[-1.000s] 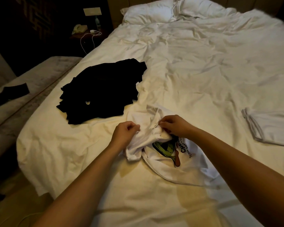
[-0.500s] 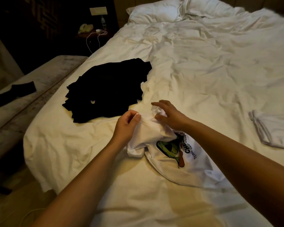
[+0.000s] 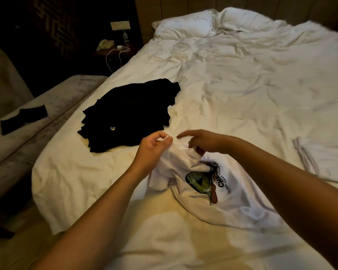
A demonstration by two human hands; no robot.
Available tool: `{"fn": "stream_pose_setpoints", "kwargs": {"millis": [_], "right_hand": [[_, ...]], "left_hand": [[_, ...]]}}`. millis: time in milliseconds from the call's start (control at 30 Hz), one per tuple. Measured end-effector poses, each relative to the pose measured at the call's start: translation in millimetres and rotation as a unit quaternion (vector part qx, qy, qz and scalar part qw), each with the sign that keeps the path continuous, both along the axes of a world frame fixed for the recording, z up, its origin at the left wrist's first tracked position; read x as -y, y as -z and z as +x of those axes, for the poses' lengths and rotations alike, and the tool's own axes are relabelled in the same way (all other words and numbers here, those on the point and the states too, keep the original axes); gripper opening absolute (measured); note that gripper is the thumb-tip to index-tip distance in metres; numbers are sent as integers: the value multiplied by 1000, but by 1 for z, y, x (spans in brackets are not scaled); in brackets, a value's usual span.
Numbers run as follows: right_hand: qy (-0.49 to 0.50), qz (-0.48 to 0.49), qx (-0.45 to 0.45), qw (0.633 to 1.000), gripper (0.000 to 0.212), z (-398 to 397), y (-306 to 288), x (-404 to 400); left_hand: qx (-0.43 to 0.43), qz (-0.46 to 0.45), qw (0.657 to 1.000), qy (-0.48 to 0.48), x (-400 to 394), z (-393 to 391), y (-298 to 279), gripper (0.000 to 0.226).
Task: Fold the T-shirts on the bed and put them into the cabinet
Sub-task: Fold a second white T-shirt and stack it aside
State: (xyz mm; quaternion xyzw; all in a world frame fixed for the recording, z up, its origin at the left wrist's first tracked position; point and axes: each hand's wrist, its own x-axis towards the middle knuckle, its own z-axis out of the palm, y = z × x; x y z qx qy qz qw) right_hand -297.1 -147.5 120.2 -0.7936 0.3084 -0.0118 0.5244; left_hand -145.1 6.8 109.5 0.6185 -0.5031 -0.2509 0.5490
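White printed T-shirt [image 3: 228, 193] rises at its bunched edge, pinched by the left hand [image 3: 154, 147]; the right hand [image 3: 203, 141] has let go, its fingers now spread above the cloth.

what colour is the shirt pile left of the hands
Black, a dark pile; clearest in the head view.

Both forearms extended forward; left hand [image 3: 154, 147] fingers curled, pinching; right hand [image 3: 201, 141] index finger extended
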Motion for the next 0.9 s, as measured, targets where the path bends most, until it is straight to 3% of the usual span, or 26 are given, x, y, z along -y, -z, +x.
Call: {"fn": "stream_pose_setpoints", "kwargs": {"millis": [100,200,300,367,500,667,767,900], "right_hand": [[-70,-8,-126,989,48,-6,3,-6],[-128,-104,-203,965,47,-11,2,-9],[-105,-83,-175,975,21,-14,6,-9],[-82,-95,-153,980,14,-13,13,-8],[-81,-233,-122,961,20,-10,34,-4],[-88,-276,-64,955,54,0,54,-6],[-127,-282,-92,946,51,10,61,-6],[-128,-306,-101,938,25,17,53,-5]], "left_hand": [[8,7,1000,12,-5,-4,-2,22],[-1,26,1000,11,-12,-2,-3,16],[-9,73,997,-7,-18,5,4,16],[-17,106,993,-38,-21,13,15,17],[-6,165,977,-135,-31,33,52,20],[-18,226,954,-197,-49,50,91,23],[-17,242,949,-201,-56,50,97,23],[-42,234,951,-198,-60,53,98,26]]}}
